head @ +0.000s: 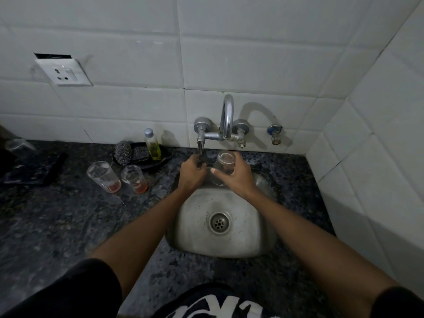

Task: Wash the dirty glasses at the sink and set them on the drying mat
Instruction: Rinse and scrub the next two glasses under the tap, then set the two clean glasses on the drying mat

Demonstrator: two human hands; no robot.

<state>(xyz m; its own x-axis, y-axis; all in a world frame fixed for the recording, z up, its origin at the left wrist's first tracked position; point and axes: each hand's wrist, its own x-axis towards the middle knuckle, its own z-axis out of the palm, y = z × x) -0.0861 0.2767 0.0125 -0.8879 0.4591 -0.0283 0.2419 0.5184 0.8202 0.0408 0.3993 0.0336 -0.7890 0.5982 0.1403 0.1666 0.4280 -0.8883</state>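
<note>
- Brushed steel, dull and water-spotted: sink (229,235).
- Polished chrome, bright: tap (226,120) above sink.
- Speckled dark stone, slightly glossy: counter (57,226) around sink.
- Glazed white ceramic, smooth: wall tiles (252,60) behind tap.
- Clear glass, red-stained at base: two glasses (104,177) left of sink.
- Coarse wire wool: scrubber (123,153) left of tap.

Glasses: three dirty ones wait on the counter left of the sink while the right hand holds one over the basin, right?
No, two. The head view shows two dirty glasses left of the sink; the right hand does hold one glass over it.
</note>
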